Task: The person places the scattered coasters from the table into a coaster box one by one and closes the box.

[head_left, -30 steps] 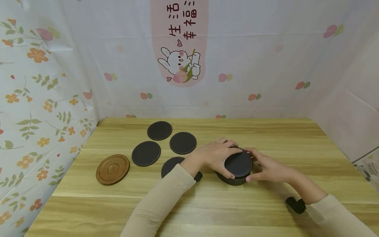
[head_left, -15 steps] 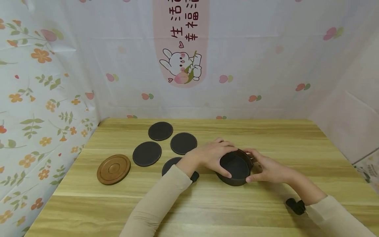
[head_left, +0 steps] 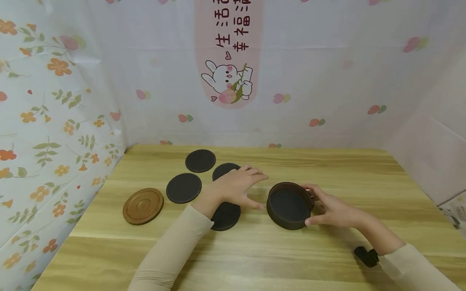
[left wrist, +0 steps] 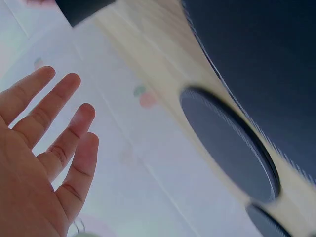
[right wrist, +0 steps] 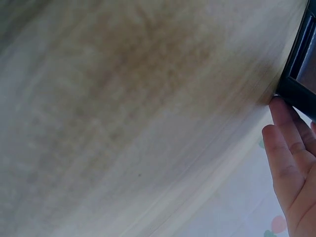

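Note:
A round black coaster holder (head_left: pixel 285 223) with a low wall stands right of centre on the table, a dark disc (head_left: pixel 289 205) lying flat inside. My right hand (head_left: pixel 336 208) grips its right side, thumb at the near edge and fingers behind; the right wrist view shows the fingertips (right wrist: pixel 279 106) against the black frame of an opening in its wall. My left hand (head_left: pixel 236 186) hovers left of the holder, fingers spread and holding nothing. Beneath and beside it lie black stitched coasters, one (head_left: pixel 226 216) partly covered by the hand and another (head_left: pixel 222 170) behind it.
Two more black coasters, a far one (head_left: pixel 200 160) and a nearer one (head_left: pixel 183 188), lie on the wooden table (head_left: pixel 276 258). At the left is a round brown wooden lid (head_left: pixel 143 206) with a raised centre. Patterned cloth (head_left: pixel 313 89) hangs behind the table.
The black coaster that my left hand held over the holder went down inside it. My left hand then let go and moved left. My right hand stays on the holder.

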### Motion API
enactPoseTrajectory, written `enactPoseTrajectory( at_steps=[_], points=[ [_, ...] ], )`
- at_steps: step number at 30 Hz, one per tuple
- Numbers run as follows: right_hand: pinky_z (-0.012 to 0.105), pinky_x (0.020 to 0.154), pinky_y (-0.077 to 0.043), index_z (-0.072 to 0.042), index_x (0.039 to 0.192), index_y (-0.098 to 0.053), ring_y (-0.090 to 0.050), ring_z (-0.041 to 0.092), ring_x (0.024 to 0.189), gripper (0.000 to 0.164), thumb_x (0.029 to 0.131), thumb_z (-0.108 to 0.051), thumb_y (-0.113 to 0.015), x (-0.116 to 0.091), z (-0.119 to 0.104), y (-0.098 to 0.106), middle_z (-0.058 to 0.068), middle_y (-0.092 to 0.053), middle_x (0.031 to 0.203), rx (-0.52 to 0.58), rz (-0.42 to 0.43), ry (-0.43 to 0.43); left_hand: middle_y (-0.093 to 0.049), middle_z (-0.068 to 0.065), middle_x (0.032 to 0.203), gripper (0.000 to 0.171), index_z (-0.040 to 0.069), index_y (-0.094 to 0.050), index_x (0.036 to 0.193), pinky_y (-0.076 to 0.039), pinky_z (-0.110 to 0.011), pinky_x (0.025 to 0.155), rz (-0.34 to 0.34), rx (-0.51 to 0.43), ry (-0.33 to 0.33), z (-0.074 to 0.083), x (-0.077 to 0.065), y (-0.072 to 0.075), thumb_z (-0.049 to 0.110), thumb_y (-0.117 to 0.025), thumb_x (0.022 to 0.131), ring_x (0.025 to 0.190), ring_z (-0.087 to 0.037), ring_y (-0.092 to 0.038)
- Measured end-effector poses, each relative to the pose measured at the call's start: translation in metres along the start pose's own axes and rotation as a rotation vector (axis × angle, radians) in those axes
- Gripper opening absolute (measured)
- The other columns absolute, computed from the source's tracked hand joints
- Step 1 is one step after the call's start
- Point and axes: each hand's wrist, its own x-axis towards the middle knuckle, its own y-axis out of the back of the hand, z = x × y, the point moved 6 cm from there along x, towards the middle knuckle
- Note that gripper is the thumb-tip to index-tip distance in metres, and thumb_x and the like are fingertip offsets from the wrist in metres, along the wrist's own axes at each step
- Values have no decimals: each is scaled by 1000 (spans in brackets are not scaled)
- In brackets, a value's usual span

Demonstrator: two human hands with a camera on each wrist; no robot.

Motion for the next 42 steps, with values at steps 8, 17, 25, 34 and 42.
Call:
enactPoseTrajectory(
  at_steps=[8,17,25,34,42],
  points=[
    [68,90,-46,-1,150,-25,-50,50,124,91,83,-28,-81,-6,5,0,26,-51,137,1,25,15,-49,-3,147,80,18,-45,150,-48,-51,98,11,-18,35,-17,-36,10,54,-72,85,135,-26,-41],
    [68,88,-47,-2,151,-25,-49,50,125,92,83,-27,-81,-8,6,2,27,-51,137,0,30,-9,-53,-7,143,77,13,-51,145,-47,-44,103,38,1,63,-29,-66,8,54,-72,84,132,-29,-47],
    [67,86,-48,-3,151,-25,-49,51,125,92,83,-28,-81,-5,5,1,27,-51,138,-3,25,-13,-54,-6,141,74,15,-54,143,-52,-50,94,5,-23,89,-37,-78,-6,52,-74,82,131,-29,-48],
    [67,86,-48,-3,151,-24,-49,51,126,92,83,-28,-80,-3,3,0,27,-51,138,8,14,-11,-51,-4,145,78,18,-51,145,-49,-56,97,-91,-20,158,-41,-87,-19,54,-76,81,136,-30,-45],
    [69,86,-47,-3,151,-24,-48,52,126,91,83,-28,-80,0,3,-1,28,-50,138,11,14,-5,-47,-2,150,85,21,-47,147,-48,-54,98,-114,-55,168,-45,-93,-29,53,-82,75,135,-27,-44]
  ],
)
